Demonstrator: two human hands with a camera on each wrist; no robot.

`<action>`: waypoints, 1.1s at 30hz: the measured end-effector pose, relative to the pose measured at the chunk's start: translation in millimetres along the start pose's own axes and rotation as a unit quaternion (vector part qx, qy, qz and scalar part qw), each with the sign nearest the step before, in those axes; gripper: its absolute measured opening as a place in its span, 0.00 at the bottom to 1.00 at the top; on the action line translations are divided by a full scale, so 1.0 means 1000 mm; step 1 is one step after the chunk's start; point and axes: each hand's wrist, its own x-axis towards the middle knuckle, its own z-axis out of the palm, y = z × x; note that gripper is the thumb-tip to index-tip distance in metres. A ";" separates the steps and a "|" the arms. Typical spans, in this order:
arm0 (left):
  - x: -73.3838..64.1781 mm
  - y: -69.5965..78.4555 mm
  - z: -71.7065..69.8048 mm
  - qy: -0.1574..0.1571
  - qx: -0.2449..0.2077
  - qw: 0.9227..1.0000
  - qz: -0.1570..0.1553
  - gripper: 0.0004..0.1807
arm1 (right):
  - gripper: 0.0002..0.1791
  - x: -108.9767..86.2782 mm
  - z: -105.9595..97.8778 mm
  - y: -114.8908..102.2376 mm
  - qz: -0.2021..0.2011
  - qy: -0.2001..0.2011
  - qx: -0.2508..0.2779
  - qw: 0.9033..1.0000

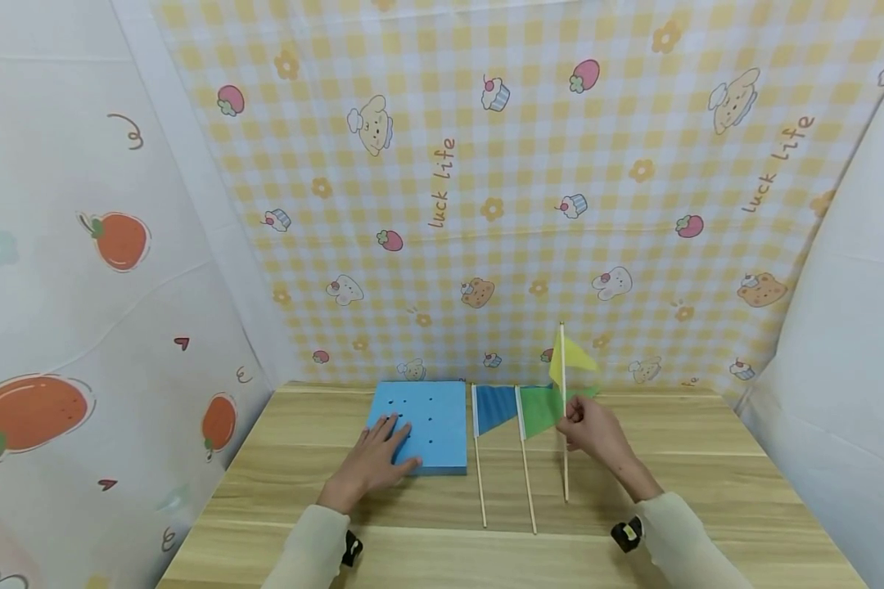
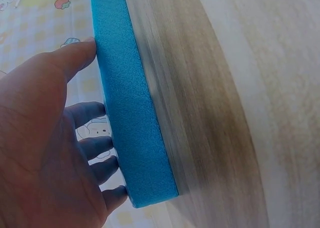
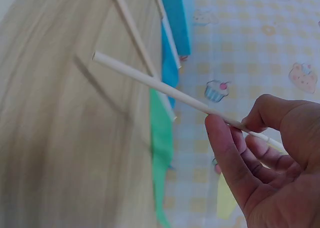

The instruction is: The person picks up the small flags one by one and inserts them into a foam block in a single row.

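Note:
A blue foam block [image 1: 445, 425] with several small holes in its top lies flat on the table. My left hand [image 1: 372, 460] rests on its left part, fingers spread; the left wrist view shows the fingertips against the block's [image 2: 130, 103] top face. My right hand [image 1: 598, 427] pinches the thin wooden stick [image 3: 155, 83] of a yellow flag [image 1: 573, 360] between thumb and fingers. That flag is raised above the table, cloth end up, with its lower stick end free. Beside the block lie a blue flag [image 1: 492, 409] and a green flag [image 1: 538, 409], the green one partly behind the held stick.
The wooden table [image 1: 427, 560] ends at the back against a yellow checked cloth [image 1: 530, 270] with printed figures. White cloths hang at the left [image 1: 155, 343] and right [image 1: 840, 327]. The sticks of both lying flags point toward the front edge.

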 end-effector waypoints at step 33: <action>0.000 0.004 -0.002 -0.004 0.003 1.000 -0.009 0.43 | 0.06 0.052 0.063 -0.084 -0.106 0.023 0.070 0.992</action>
